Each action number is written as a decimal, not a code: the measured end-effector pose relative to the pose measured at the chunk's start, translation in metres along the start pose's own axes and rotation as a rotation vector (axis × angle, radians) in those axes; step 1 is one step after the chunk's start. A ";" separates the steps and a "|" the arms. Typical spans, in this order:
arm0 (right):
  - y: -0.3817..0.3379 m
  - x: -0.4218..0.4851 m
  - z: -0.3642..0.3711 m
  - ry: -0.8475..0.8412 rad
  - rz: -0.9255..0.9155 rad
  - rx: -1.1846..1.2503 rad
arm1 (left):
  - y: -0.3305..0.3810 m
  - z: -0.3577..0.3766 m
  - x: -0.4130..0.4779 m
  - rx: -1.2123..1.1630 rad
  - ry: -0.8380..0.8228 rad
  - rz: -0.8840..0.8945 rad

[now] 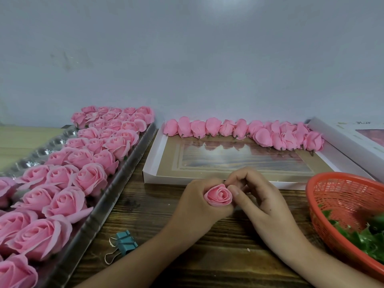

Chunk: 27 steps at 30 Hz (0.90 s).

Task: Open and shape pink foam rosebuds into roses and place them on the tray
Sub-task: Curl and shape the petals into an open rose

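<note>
My left hand [197,204] is wrapped around a pink foam rosebud [218,195], its face turned up toward me and partly opened. My right hand [255,196] pinches the bud's right outer petal between thumb and forefinger. On the left, a long silvery tray [97,221] holds several rows of opened pink roses [87,177]. A row of closed rosebuds [239,129] lies along the far edge of a shallow white box lid [151,161] behind my hands.
A red plastic basket [320,204] with green leaf pieces [365,235] sits at the right. A teal binder clip [124,243] lies on the wooden table [145,204] near my left forearm. Another white box [353,140] stands at far right, against the wall.
</note>
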State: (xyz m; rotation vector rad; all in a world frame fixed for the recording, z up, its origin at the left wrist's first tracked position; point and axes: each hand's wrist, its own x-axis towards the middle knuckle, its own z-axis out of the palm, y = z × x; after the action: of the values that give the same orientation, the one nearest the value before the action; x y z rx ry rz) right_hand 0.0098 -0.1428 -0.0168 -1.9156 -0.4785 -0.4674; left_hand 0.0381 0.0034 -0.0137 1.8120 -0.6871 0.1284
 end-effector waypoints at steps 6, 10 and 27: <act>0.001 0.001 0.001 0.009 0.005 -0.041 | 0.000 0.001 0.000 -0.026 -0.056 0.025; 0.002 0.000 0.001 0.018 0.030 -0.046 | 0.000 0.002 -0.002 -0.040 -0.075 0.040; -0.002 0.001 -0.001 0.004 -0.016 -0.014 | 0.001 0.001 -0.002 -0.054 -0.096 0.008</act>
State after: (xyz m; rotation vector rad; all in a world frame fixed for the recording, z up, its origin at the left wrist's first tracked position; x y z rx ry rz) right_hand 0.0096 -0.1425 -0.0147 -1.9252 -0.4897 -0.4860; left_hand 0.0358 0.0032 -0.0135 1.7727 -0.7590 0.0280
